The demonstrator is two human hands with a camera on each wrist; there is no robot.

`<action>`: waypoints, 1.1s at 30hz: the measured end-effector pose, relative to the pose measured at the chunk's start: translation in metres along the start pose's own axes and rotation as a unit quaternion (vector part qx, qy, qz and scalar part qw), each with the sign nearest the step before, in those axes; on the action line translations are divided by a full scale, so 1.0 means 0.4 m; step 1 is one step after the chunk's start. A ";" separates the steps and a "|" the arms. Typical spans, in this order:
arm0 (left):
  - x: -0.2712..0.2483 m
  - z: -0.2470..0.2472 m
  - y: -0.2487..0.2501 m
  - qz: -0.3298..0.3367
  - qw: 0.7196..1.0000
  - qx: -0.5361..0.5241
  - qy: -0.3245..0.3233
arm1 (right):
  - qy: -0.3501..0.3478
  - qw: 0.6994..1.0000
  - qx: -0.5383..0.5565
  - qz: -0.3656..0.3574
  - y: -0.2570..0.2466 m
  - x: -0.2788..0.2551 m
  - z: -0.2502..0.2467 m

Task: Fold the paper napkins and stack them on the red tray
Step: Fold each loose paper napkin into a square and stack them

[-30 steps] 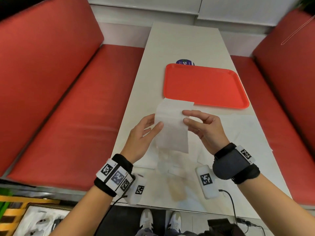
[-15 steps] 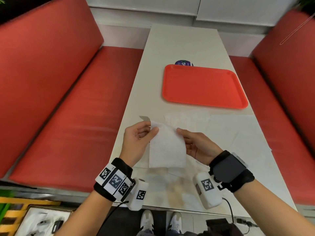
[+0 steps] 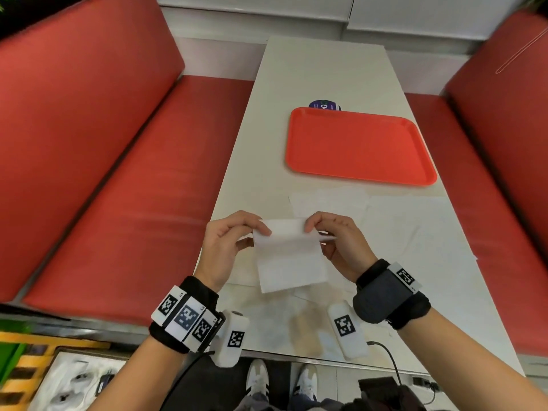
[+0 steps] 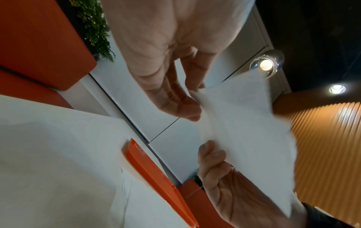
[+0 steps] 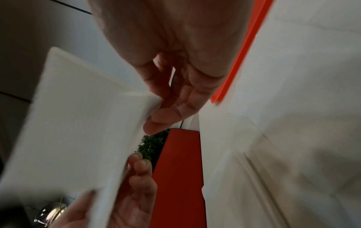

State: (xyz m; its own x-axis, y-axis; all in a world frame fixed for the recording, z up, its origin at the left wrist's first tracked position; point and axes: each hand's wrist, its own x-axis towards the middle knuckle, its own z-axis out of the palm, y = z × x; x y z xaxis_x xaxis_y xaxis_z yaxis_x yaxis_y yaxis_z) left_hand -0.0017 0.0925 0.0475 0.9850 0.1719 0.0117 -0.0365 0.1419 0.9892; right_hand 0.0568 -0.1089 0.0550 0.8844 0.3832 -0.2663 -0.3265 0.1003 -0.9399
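Observation:
A white paper napkin hangs above the near part of the table, folded over at its top edge. My left hand pinches its upper left corner and my right hand pinches its upper right corner. The left wrist view shows the napkin pinched between thumb and fingers of my left hand. In the right wrist view the napkin fills the left side, with my right hand holding its edge. The red tray lies beyond the hands with nothing on it.
Several unfolded napkins lie flat on the white table between the tray and me. A dark round sticker peeks out behind the tray. Red bench seats flank the table on both sides.
The napkin has come down from near the tray toward me. Its top edge has been folded over, and both hands moved from flat fingers on it to pinching its upper corners.

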 end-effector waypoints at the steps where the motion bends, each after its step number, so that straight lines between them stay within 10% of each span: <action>1: -0.003 -0.003 0.000 -0.003 1.000 -0.003 -0.003 | -0.001 1.000 0.005 0.007 0.000 -0.001 0.001; 16: -0.027 -0.099 -0.062 -0.073 0.949 0.300 0.066 | 0.005 0.972 -0.233 -0.008 0.122 0.041 0.051; 26: -0.002 -0.108 -0.100 -0.129 0.882 0.451 -0.039 | -0.026 0.915 -0.399 0.053 0.154 0.101 0.075; 33: -0.022 -0.106 -0.092 -0.121 0.870 0.475 -0.042 | 0.105 0.860 -0.496 0.062 0.105 0.075 -0.054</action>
State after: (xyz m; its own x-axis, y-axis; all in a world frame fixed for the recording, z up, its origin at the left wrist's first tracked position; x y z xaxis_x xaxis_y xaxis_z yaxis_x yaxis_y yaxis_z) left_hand -0.0164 0.1271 0.0048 0.9548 0.1719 -0.2424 0.2903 -0.7138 0.6374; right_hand 0.0769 -0.1129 0.0030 0.9377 0.1497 -0.3134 -0.0704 -0.8016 -0.5937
